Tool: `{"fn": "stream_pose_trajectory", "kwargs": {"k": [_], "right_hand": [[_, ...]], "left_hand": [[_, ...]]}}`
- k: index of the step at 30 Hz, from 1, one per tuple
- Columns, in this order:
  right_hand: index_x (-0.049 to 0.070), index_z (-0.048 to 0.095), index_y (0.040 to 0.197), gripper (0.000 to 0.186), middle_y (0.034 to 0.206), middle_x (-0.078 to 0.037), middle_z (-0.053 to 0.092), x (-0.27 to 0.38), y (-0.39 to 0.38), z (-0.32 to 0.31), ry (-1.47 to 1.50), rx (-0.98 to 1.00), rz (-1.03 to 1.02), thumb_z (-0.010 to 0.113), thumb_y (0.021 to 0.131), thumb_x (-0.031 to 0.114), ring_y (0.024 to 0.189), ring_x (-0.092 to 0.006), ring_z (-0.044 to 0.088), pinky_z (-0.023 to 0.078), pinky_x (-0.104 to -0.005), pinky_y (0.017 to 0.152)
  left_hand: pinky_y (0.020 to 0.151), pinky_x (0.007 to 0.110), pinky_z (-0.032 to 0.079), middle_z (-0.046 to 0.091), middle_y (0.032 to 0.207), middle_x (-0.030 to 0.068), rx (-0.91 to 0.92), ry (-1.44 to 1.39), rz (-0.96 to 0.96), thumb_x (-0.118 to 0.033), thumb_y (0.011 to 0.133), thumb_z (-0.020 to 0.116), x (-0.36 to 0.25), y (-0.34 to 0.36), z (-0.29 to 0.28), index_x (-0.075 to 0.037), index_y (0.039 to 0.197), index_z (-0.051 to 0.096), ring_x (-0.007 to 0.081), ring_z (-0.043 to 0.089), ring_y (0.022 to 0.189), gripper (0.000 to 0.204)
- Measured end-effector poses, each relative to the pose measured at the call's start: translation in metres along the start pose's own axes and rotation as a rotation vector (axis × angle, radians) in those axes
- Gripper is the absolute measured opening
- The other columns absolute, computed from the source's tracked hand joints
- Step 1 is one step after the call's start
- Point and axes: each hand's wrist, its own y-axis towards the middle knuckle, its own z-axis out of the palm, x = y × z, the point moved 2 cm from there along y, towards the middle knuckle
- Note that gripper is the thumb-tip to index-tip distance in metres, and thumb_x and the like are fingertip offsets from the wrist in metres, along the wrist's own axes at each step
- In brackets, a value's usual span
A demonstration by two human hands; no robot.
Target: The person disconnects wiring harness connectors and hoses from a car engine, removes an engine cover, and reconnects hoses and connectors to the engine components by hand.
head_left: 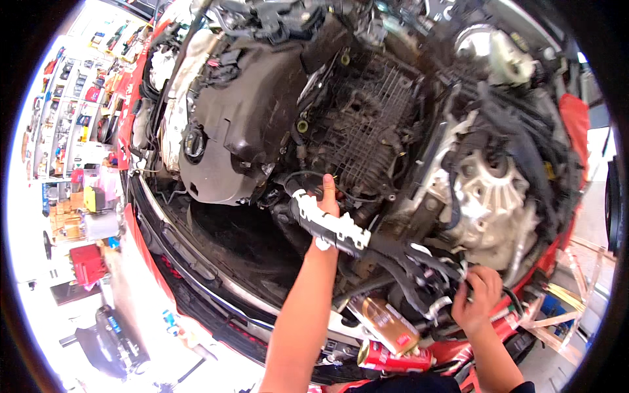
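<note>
Near-right of the dull-brown plastic engine cover, our left hand, thumb extended, grips a white-and-black plastic wiring channel; farther right, our curled right hand touches black sheathed cables, grip unclear

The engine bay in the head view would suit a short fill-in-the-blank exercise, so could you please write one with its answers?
The plastic strip at the left hand is black and ____.
In the picture, the right hand is ____ (higher or lower) than the left hand.
The round cap sits toward the ____ side of the dark engine cover.
Missing words: white; lower; left.
</note>
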Motion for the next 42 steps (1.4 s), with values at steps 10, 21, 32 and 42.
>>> {"fn": "stream_pose_trajectory", "kwargs": {"k": [10,21,32,42], "right_hand": [[0.002,0.040,0.138,0.063,0.120,-0.021,0.059,0.019,0.015,0.011,0.692,0.278,0.501,0.063,0.091,0.037,0.112,-0.0332,0.058,0.042,-0.0369,0.099],[-0.003,0.050,0.126,0.063,0.112,-0.024,0.058,0.068,0.009,-0.021,0.259,0.261,0.036,0.070,0.080,0.035,0.105,-0.0412,0.055,0.044,-0.0458,0.093],[-0.003,0.028,0.143,0.080,0.148,-0.025,0.031,0.046,-0.062,-0.058,0.003,0.061,0.101,0.068,0.076,0.015,0.140,-0.0415,0.027,0.025,-0.0498,0.113],[0.000,0.041,0.135,0.063,0.142,-0.021,0.040,0.009,-0.100,-0.073,0.077,-0.126,0.068,0.064,0.076,0.005,0.133,-0.0413,0.036,0.029,-0.0496,0.110]], "left_hand": [[0.097,0.040,0.046,0.056,0.125,0.0119,0.141,-0.627,-0.367,-0.006,0.097,0.045,-0.009,-0.102,-0.041,-0.004,0.129,0.047,0.0261,0.055,0.115,0.033],[0.104,0.046,0.036,0.058,0.122,0.0092,0.699,-0.746,-0.505,-0.042,0.097,0.051,-0.073,-0.194,-0.018,-0.006,0.118,0.055,0.0260,0.052,0.117,0.042],[0.097,0.044,0.047,0.058,0.099,0.0134,0.355,-1.425,-0.405,-0.029,0.104,0.039,-0.118,-0.178,0.061,0.003,0.103,0.050,0.0276,0.057,0.095,0.034],[0.061,0.023,0.049,0.057,0.095,0.0057,0.724,-1.276,-0.691,-0.029,0.095,0.059,-0.140,-0.188,-0.193,0.005,0.117,0.050,0.0100,0.053,0.072,0.041]]}}
